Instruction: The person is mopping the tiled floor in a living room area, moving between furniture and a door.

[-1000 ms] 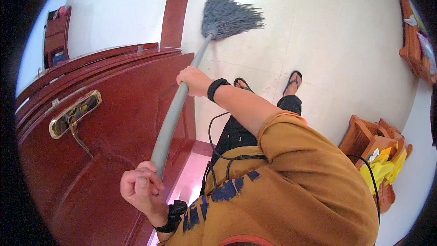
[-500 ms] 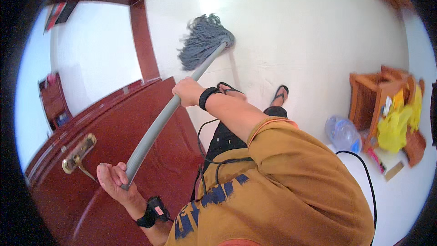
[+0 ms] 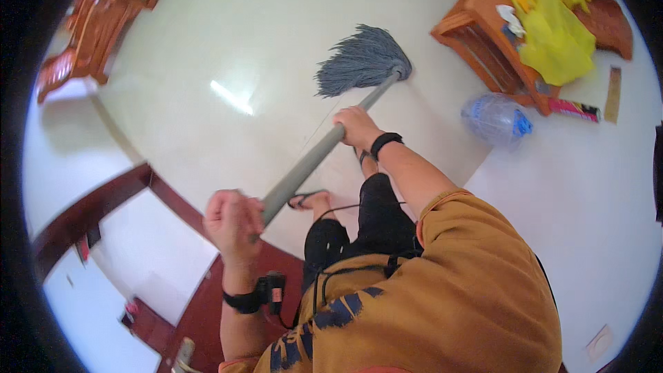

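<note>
My right hand (image 3: 356, 126) grips the middle of a long grey mop handle (image 3: 311, 161), arm reaching up from the lower right. Lower down and to the left, my left hand (image 3: 233, 221) is curled round the handle's end, slightly blurred. The grey string mop head (image 3: 362, 61) rests fanned out on the pale tiled floor (image 3: 207, 41), just left of a wooden piece of furniture (image 3: 480, 45) draped with yellow plastic items (image 3: 556, 34). My feet in black flip-flops (image 3: 311, 199) stand beneath the handle.
A clear plastic bottle (image 3: 494, 119), a pink tube (image 3: 573, 110) and a brown strip (image 3: 612, 93) lie by the right-hand furniture. More wooden furniture (image 3: 86, 55) lines the upper left. A dark red door (image 3: 197, 311) and door frame (image 3: 176, 197) are at lower left.
The view has swung round, so the door dropped lower left and the right-hand furniture rose. The mop head moved right toward that furniture, both my hands still on the handle.
</note>
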`<state>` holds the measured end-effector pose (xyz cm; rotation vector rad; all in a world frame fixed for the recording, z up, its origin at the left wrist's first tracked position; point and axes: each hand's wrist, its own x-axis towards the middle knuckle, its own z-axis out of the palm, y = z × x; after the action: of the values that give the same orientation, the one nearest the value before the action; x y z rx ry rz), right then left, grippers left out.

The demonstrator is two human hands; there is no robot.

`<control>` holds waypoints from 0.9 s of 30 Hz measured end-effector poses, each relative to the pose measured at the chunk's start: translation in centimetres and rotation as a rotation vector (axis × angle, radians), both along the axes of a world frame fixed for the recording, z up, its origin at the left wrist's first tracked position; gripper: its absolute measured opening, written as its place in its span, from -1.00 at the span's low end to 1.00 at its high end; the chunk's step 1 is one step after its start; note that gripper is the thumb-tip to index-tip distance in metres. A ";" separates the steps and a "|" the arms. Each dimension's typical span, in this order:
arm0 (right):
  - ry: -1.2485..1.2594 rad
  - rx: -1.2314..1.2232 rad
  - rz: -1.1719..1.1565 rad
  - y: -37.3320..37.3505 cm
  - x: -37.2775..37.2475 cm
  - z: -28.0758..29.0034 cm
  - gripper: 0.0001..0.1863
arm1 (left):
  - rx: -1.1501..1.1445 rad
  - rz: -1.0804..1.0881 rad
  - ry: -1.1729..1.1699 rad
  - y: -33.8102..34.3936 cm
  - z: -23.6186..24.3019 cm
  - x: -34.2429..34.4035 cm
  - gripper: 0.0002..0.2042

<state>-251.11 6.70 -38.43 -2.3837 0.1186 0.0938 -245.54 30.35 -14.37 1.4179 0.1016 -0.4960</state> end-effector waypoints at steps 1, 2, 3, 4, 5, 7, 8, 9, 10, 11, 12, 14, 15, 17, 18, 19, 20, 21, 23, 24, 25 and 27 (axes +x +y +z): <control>-0.008 -0.005 -0.039 -2.7 -1.1 -0.3 -0.88 | 0.036 -0.049 0.061 -2.5 -0.6 -0.2 -0.87; -0.003 -0.040 -0.100 -5.2 -2.7 -1.0 -0.86 | 0.017 -0.128 0.068 -5.1 -1.5 -0.7 -0.87; 0.001 -0.065 -0.152 -7.1 -4.1 -1.4 -0.84 | 0.008 -0.199 0.074 -7.2 -2.2 -1.3 -0.88; -0.038 -0.068 -0.205 -8.3 -5.7 -1.7 -0.84 | 0.034 -0.251 0.119 -8.6 -2.6 -1.9 -0.88; 0.029 -0.077 -0.215 -10.4 -6.6 -1.8 -0.86 | 0.052 -0.304 0.162 -10.4 -3.0 -2.1 -0.89; 0.021 -0.068 -0.270 -9.6 -8.4 -1.8 -0.86 | 0.046 -0.375 0.127 -9.8 -3.3 -2.4 -0.87; -0.010 -0.079 -0.312 -8.4 -9.0 -2.0 -0.85 | 0.089 -0.391 0.117 -8.9 -3.0 -2.3 -0.85; -0.064 -0.054 -0.339 -6.4 -9.1 -1.6 -0.85 | 0.137 -0.396 0.104 -7.4 -2.5 -2.1 -0.83; -0.127 -0.086 -0.358 -4.5 -9.4 -2.6 -0.84 | 0.160 -0.393 0.086 -5.8 -2.0 -2.0 -0.83; -0.077 -0.096 -0.340 -2.2 -8.7 -2.6 -0.84 | 0.192 -0.372 0.064 -3.7 -1.3 -1.9 -0.83; -0.023 -0.107 -0.322 0.0 -8.2 -2.4 -0.84 | 0.225 -0.346 0.061 -2.0 -0.3 -1.9 -0.84; -0.029 -0.052 -0.262 4.5 -6.4 -0.6 -0.85 | 0.285 -0.304 0.009 2.0 2.1 -1.2 -0.85; -0.153 -0.006 -0.296 7.4 -5.3 0.2 -0.85 | 0.318 -0.272 -0.037 4.4 3.4 -0.7 -0.85; -0.131 0.056 -0.214 12.5 -2.9 2.7 -0.87 | 0.295 -0.220 -0.058 9.0 6.5 -0.2 -0.84; -0.126 0.050 -0.175 15.0 -1.9 3.1 -0.88 | 0.269 -0.242 -0.116 11.2 7.6 0.1 -0.84; -0.123 0.158 -0.123 16.6 -1.2 3.8 -0.91 | 0.246 -0.255 -0.176 12.7 8.6 0.1 -0.84; -0.127 0.191 -0.076 18.0 -1.1 4.3 -0.92 | 0.357 -0.277 -0.189 13.3 9.8 -0.2 -0.83; -0.129 0.224 -0.027 19.0 -1.1 4.8 -0.93 | 0.366 -0.247 -0.209 14.0 10.2 -0.5 -0.83; -0.096 0.282 0.054 21.0 -1.0 4.7 -0.92 | 0.502 -0.262 -0.203 15.5 11.1 -0.9 -0.81; -0.076 0.279 0.076 21.9 -0.9 4.4 -0.92 | 0.512 -0.273 -0.199 17.3 10.6 -0.6 -0.81; -0.066 0.261 0.108 22.5 -1.0 3.8 -0.91 | 0.526 -0.259 -0.212 18.2 9.9 -1.1 -0.81; 0.063 0.230 0.181 22.5 -1.3 3.8 -0.91 | 0.443 -0.169 -0.200 19.4 8.5 -1.3 -0.80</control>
<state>-252.41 29.19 -34.68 -2.1575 -0.0751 0.2542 -246.87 49.77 -5.83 1.9142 -0.0757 -0.4855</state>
